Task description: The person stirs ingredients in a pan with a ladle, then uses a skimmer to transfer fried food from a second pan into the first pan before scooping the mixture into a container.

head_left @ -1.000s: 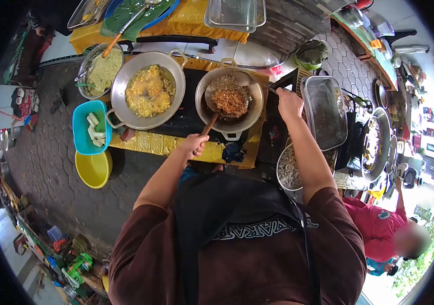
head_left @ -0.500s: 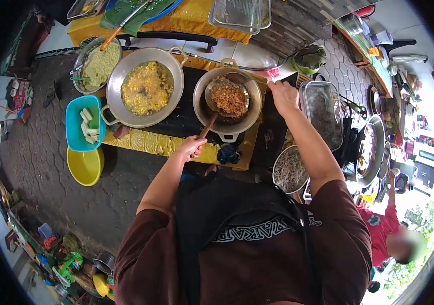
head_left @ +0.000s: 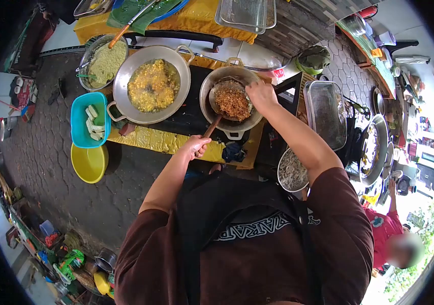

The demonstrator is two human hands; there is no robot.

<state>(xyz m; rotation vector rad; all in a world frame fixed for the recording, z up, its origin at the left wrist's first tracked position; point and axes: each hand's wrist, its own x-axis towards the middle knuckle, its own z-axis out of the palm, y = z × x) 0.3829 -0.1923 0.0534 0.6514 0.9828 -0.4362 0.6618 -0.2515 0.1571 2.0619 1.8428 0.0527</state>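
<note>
My left hand [head_left: 195, 147] is closed around the wooden handle [head_left: 213, 127] of a skimmer. Its round metal head sits inside a smaller wok [head_left: 209, 84], heaped with browned, crumbly fried bits [head_left: 233, 103]. Over that wok's right rim is my right hand [head_left: 261, 96], fingers bent together at the edge of the browned bits; whatever they hold is hidden. To the left stands a larger wok [head_left: 121, 91], where yellow pieces [head_left: 154, 85] bubble in oil.
Left of the woks are a bowl of pale green batter [head_left: 107, 63], a turquoise tub [head_left: 78, 127] with white pieces and a yellow basin [head_left: 89, 165]. At right are a wire basket [head_left: 325, 114] and a bowl of pale shreds [head_left: 292, 172]. Another person [head_left: 387, 236] is at far right.
My right hand has moved left and slightly down, from beside the smaller wok to over its rim. My left hand still grips the skimmer. The view has shifted slightly.
</note>
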